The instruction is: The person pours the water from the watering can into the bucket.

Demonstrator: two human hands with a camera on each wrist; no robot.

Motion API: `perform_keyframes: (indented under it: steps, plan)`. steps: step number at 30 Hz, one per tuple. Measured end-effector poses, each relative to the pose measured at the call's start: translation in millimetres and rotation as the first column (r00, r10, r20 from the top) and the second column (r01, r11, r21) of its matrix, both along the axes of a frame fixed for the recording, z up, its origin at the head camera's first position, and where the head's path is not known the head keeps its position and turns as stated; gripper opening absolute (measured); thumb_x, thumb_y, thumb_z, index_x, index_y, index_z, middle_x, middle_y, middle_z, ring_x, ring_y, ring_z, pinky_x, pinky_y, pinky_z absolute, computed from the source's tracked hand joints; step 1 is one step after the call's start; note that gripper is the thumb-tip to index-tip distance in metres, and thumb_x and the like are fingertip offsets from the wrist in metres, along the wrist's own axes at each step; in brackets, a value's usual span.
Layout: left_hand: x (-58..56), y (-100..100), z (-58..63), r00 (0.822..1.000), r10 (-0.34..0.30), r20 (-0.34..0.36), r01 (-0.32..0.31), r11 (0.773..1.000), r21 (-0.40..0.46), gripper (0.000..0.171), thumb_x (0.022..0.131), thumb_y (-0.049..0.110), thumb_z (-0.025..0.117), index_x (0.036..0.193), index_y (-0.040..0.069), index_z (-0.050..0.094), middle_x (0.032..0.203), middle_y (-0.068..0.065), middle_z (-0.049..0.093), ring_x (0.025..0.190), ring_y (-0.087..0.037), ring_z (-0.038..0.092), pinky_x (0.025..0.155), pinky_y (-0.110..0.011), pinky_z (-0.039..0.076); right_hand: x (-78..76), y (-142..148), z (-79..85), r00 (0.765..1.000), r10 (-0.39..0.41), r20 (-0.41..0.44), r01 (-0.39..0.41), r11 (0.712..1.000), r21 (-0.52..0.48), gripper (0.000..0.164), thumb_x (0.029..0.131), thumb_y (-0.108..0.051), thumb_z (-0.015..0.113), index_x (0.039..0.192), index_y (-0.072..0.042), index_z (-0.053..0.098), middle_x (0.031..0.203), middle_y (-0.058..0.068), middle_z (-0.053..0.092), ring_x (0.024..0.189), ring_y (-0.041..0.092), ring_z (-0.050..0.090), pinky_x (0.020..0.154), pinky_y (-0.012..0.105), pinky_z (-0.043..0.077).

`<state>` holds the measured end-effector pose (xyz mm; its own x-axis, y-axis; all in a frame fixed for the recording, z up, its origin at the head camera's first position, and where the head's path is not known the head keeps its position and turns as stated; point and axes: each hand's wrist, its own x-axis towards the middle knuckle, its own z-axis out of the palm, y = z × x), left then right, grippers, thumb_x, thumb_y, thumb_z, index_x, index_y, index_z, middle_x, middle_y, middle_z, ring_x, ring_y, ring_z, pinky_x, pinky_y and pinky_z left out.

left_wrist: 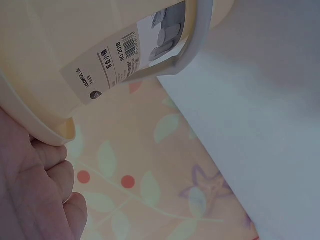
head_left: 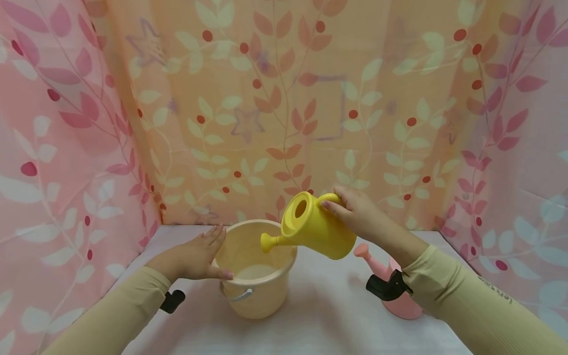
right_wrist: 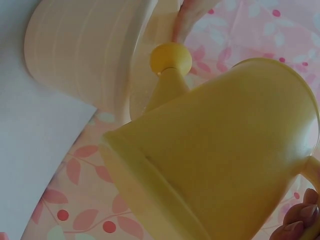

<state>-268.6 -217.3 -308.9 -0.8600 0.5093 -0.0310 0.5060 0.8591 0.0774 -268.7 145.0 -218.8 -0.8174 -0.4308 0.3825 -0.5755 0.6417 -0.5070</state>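
Note:
A cream bucket (head_left: 259, 301) stands upright on the table, its grey handle (head_left: 241, 295) hanging at the front. My left hand (head_left: 195, 254) rests against the left of its rim, fingers extended along the edge and thumb over the front. The left wrist view shows the fingers beside the rim and a printed label (left_wrist: 112, 62) on the bucket's wall. My right hand (head_left: 357, 212) grips the handle of a yellow watering can (head_left: 330, 231), tilted toward the bucket. Its spout head (right_wrist: 171, 58) is over the bucket's opening. No stream shows at the spout.
A pink watering can (head_left: 401, 303) stands on the white table (head_left: 328, 315) at the right, partly hidden behind my right wrist and its black camera mount (head_left: 388, 287). Leaf-patterned curtains (head_left: 284, 108) enclose the table at the back and both sides.

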Motion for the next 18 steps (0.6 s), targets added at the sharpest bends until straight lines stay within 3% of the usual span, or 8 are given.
perform_keyframes:
  steps: [18]
  plan:
    - [-1.7, 0.2, -0.3, 1.0, 0.008, 0.014, -0.008, 1.0, 0.003, 0.116, 0.071, 0.075, 0.049, 0.14, -0.012, 0.016, 0.148, -0.028, 0.011, 0.136, -0.04, 0.012, 0.106, -0.057, 0.016, -0.5, 0.5, 1.4, 1.0, -0.006, 0.004, 0.006, 1.0, 0.02, 0.023, 0.092, -0.028, 0.055, 0.083, -0.007, 0.05, 0.073, 0.004, 0.052, 0.067, 0.018, 0.049, 0.062, 0.029, 0.045]
